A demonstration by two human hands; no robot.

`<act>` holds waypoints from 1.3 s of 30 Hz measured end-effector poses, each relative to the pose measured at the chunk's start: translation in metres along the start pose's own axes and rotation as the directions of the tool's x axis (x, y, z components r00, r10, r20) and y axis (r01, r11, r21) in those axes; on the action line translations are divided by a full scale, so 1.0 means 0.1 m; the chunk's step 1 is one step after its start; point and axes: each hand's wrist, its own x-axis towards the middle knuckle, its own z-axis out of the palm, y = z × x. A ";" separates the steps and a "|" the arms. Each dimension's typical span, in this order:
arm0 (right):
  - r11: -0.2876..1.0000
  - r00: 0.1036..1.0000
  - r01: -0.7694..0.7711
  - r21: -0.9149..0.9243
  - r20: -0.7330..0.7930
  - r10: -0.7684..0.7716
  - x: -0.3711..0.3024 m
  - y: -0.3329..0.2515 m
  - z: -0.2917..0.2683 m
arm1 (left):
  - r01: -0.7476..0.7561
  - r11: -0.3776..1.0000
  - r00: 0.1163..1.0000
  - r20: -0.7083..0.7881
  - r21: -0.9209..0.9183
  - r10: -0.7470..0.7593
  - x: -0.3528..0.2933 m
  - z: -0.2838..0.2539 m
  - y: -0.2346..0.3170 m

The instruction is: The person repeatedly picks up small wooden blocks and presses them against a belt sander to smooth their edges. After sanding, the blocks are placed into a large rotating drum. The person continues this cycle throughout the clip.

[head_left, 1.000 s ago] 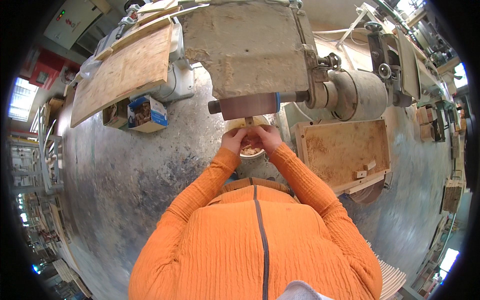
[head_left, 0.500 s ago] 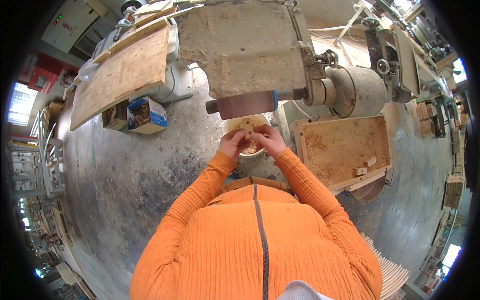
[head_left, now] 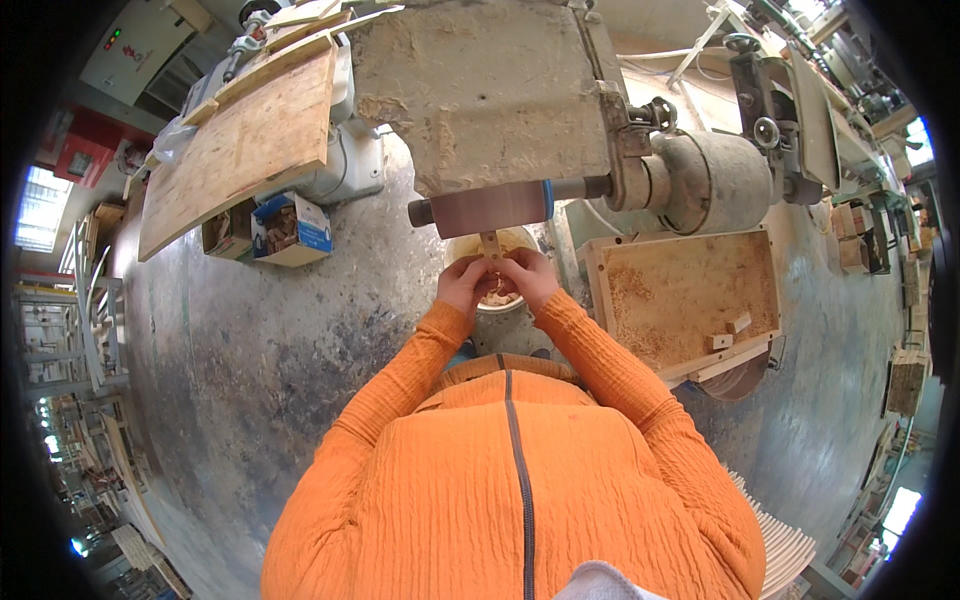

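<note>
My left hand (head_left: 463,284) and my right hand (head_left: 530,276) are close together, fingers pinched on a small wooden piece (head_left: 490,243) with dark holes in it. Its far end reaches the lower edge of a brown abrasive roller (head_left: 492,209); whether the two touch I cannot tell. The roller sits on a metal shaft and has a blue band at its right end. Below my hands stands a round pale bucket (head_left: 519,239) with wood pieces inside, partly hidden by my fingers. The near end of the held piece is covered by my fingertips.
A large dusty machine body (head_left: 485,100) carries the roller, with a motor (head_left: 712,183) on its right. At right, a wooden tray (head_left: 680,290) holds sawdust and two small blocks (head_left: 719,342). A blue-and-white box (head_left: 311,237) of wood pieces lies left, under a plywood board (head_left: 240,150).
Both hands have moved slightly closer together. The wooden piece has been turned more upright, and its far end now meets the roller's lower edge in view.
</note>
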 end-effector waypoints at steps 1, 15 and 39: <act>0.999 0.999 0.042 -0.023 -0.002 -0.042 -0.03 0.03 -0.01 | -0.030 1.000 0.999 0.023 -0.004 0.030 -0.03 0.00 -0.03; 0.984 0.996 0.091 -0.152 0.006 -0.091 -0.05 -0.01 -0.09 | 0.062 0.997 0.998 0.021 -0.035 -0.061 0.03 -0.07 -0.10; 0.847 0.748 0.169 -0.504 -0.494 -0.443 -0.80 -0.39 -1.46 | 0.163 0.862 0.986 -0.101 0.480 -0.131 0.32 -0.40 -0.39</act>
